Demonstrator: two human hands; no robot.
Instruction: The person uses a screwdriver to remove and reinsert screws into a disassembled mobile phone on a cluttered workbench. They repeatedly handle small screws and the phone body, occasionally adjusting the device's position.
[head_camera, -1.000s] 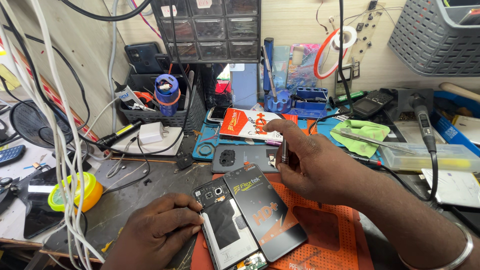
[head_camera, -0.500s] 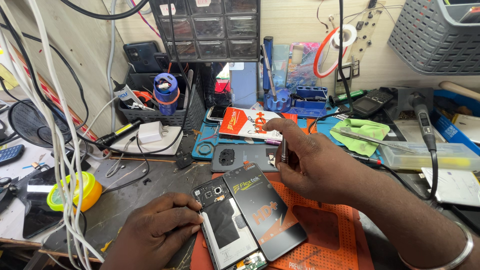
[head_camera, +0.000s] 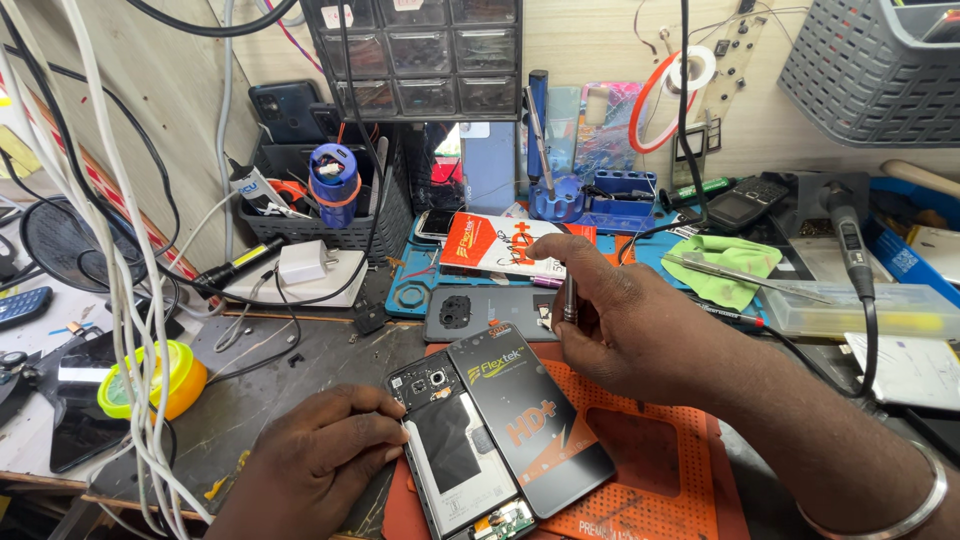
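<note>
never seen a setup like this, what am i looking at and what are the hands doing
This is one picture from a camera worn on a person's head, looking down at their own two bare hands over a crowded repair bench. There is no machine.

The left hand rests at the edge of an opened phone, its back off and its insides showing. A black replacement screen lies partly over that phone. Both sit on an orange work mat.

The right hand holds a thin metal screwdriver upright, just above the screen.

Behind lie a grey phone back cover, a green cloth, a white charger, a black basket of tools and a small drawer cabinet. White cables hang on the left.
</note>
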